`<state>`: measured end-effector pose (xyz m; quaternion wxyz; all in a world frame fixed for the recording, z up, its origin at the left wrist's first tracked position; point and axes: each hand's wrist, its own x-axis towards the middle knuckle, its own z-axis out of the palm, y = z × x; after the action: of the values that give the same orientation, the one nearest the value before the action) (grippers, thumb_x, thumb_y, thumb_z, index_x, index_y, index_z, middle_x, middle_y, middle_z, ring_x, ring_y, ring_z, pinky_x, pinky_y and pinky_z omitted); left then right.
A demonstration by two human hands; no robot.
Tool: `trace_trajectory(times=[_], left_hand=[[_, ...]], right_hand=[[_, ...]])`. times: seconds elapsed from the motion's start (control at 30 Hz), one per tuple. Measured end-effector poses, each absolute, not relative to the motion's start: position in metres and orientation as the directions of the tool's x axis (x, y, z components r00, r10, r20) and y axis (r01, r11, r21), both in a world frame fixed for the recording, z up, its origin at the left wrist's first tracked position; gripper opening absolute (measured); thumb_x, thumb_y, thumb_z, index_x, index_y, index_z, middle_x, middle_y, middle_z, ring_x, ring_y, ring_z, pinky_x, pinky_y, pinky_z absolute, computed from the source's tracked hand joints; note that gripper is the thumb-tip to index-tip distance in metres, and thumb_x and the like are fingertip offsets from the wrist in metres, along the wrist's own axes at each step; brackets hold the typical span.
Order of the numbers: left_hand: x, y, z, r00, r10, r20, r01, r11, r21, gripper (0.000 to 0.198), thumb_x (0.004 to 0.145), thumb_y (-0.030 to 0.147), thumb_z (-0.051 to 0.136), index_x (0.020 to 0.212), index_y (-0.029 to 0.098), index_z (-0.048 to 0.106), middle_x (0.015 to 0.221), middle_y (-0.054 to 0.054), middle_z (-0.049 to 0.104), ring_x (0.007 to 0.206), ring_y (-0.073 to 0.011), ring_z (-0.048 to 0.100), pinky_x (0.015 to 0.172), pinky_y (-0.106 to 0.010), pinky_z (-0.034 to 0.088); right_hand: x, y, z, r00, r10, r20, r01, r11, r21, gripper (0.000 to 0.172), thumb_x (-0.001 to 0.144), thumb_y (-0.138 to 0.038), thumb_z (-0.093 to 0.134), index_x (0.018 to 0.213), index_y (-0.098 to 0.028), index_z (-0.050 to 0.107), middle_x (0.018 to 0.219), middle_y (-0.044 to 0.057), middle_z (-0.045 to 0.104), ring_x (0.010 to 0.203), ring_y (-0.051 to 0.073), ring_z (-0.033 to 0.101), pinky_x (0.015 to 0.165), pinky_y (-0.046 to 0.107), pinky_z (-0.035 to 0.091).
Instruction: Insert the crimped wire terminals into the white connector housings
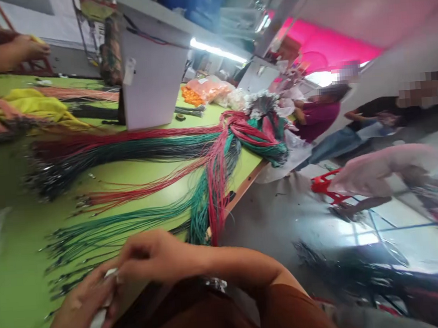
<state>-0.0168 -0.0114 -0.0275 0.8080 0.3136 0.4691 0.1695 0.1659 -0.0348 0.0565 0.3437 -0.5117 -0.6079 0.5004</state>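
My left hand [81, 306] is at the bottom left, its fingers closed round a small pale strip [97, 325] that sticks out below them. My right hand [154, 256] reaches across from the right and pinches a small shiny piece [110, 273] at the top of that strip. Both hands hover at the near edge of the green table [17, 278]. Just beyond them lie long bundles of green cords [133, 222], red cords [156, 183] and dark cords [102, 157] with metal ends, draped over the table's right edge.
A grey box-like panel [153, 83] stands mid-table, with yellow cloth [38, 106] and orange bags [206, 90] around it. Another person's hand [27, 47] rests at the far left. Several people sit on the floor at right near a red stool [325, 184].
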Motion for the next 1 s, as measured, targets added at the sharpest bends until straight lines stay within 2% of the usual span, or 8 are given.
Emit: trace_trajectory(times=[0.03,0.1,0.2,0.43,0.73,1.0], left_hand=[[-0.016,-0.01,-0.023,0.496,0.564,-0.66,0.015,0.755,0.656,0.053,0.063,0.046,0.079,0.104,0.018,0.06,0.064,0.003,0.059,0.038,-0.0078,0.045,0.027,-0.017,0.034],[-0.012,-0.006,-0.014,0.487,0.584,-0.649,-0.039,0.758,0.651,0.053,0.064,0.043,0.079,0.106,0.019,0.059,0.064,0.004,0.058,0.043,-0.0074,0.045,0.028,-0.014,0.034],[-0.004,-0.005,-0.001,0.476,0.606,-0.637,-0.092,0.755,0.649,0.049,0.066,0.043,0.077,0.104,0.018,0.06,0.061,0.005,0.056,0.043,-0.0059,0.042,0.028,-0.011,0.031],[0.001,-0.005,0.005,0.449,0.606,-0.657,-0.101,0.765,0.636,0.047,0.065,0.04,0.077,0.103,0.016,0.062,0.06,0.003,0.056,0.042,-0.0057,0.041,0.028,-0.011,0.031],[0.001,-0.003,0.005,0.47,0.576,-0.669,-0.083,0.783,0.616,0.053,0.066,0.041,0.077,0.109,0.015,0.06,0.059,0.004,0.056,0.038,-0.0037,0.037,0.029,-0.01,0.029],[-0.002,-0.004,-0.005,0.473,0.574,-0.669,-0.019,0.766,0.643,0.051,0.064,0.042,0.078,0.103,0.014,0.063,0.059,0.003,0.058,0.037,-0.0042,0.039,0.027,-0.011,0.028]], right_hand=[[0.168,-0.036,0.046,-0.106,0.987,-0.12,0.317,-0.081,-0.945,0.009,0.08,-0.009,0.058,0.073,-0.015,0.057,0.067,-0.005,0.053,0.061,0.006,0.049,0.059,0.014,0.04],[0.174,-0.038,0.03,0.068,0.99,-0.123,0.371,-0.139,-0.918,0.01,0.077,-0.008,0.056,0.07,-0.015,0.057,0.061,-0.006,0.048,0.054,0.005,0.042,0.052,0.015,0.035],[0.184,-0.043,0.021,0.124,0.989,-0.076,0.403,-0.12,-0.907,0.009,0.077,-0.011,0.055,0.071,-0.015,0.058,0.059,-0.006,0.048,0.052,0.005,0.04,0.049,0.016,0.033],[0.179,-0.048,0.02,0.076,0.993,0.086,0.498,0.038,-0.866,0.009,0.078,-0.014,0.058,0.073,-0.014,0.065,0.062,-0.003,0.054,0.054,0.006,0.046,0.052,0.016,0.036],[0.174,-0.046,0.019,-0.017,0.994,0.112,0.533,0.104,-0.84,0.011,0.078,-0.01,0.055,0.072,-0.015,0.063,0.06,-0.004,0.054,0.051,0.006,0.046,0.05,0.015,0.036],[0.168,-0.048,0.01,-0.187,0.959,0.213,0.638,0.284,-0.716,0.013,0.085,-0.016,0.05,0.079,-0.016,0.062,0.067,0.002,0.064,0.062,0.01,0.057,0.062,0.018,0.044]])
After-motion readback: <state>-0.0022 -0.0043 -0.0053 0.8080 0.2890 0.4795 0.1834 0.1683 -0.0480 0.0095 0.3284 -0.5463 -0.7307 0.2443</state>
